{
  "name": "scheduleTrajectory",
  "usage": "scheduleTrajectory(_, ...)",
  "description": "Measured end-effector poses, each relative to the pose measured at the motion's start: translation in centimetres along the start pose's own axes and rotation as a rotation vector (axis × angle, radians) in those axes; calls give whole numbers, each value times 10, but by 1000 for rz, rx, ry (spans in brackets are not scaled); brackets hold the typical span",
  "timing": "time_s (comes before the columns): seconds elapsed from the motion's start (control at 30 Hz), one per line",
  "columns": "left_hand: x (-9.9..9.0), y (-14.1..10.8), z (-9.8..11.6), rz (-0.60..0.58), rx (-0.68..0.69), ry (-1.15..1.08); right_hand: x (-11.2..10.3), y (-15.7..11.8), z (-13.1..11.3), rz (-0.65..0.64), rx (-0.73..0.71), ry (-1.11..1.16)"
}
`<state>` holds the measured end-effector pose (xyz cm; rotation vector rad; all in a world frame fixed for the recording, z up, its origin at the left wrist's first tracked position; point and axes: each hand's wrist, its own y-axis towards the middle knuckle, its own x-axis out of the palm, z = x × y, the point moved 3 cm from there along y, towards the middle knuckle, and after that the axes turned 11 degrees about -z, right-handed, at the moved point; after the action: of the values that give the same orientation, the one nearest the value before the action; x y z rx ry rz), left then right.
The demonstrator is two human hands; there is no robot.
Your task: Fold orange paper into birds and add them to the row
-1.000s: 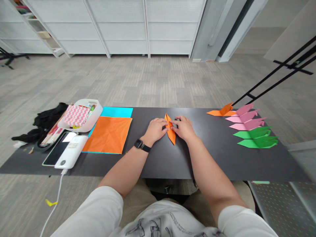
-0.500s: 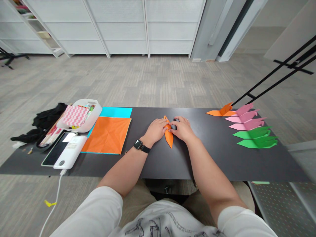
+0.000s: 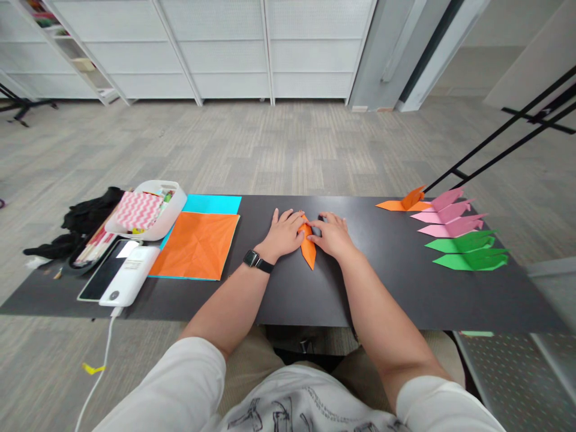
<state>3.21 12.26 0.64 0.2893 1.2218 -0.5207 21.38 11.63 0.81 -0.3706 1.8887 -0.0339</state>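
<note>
A narrow folded orange paper [image 3: 308,251] lies on the dark table between my hands, its lower point toward me. My left hand [image 3: 284,234], with a black watch at the wrist, has its fingers spread, the fingertips over the paper's upper end and the thumb at its left edge. From the right, my right hand [image 3: 333,235] touches the same paper with thumb and index finger, the other fingers bent on the table. The paper's upper part is partly hidden by fingers.
Flat orange sheets [image 3: 195,246] lie over blue paper [image 3: 213,204] at the left. Beyond are a white basket [image 3: 173,213], a tablet [image 3: 101,279], a white power bank [image 3: 130,276] and black cloth [image 3: 92,213]. Folded orange [image 3: 398,205], pink [image 3: 450,229] and green [image 3: 470,261] birds line the right.
My left hand's fingers have spread and lifted apart, and its fingertips have shifted slightly up along the folded paper. My right hand has barely moved.
</note>
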Motion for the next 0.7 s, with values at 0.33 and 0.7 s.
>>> scheduleTrajectory(0.33,-3,6,-1,6,-8,-48,1,0,-1,-3,11,4)
scheduleTrajectory(0.7,-7,1,-7,87,232,-151,-1,0,-2,-25,57,26)
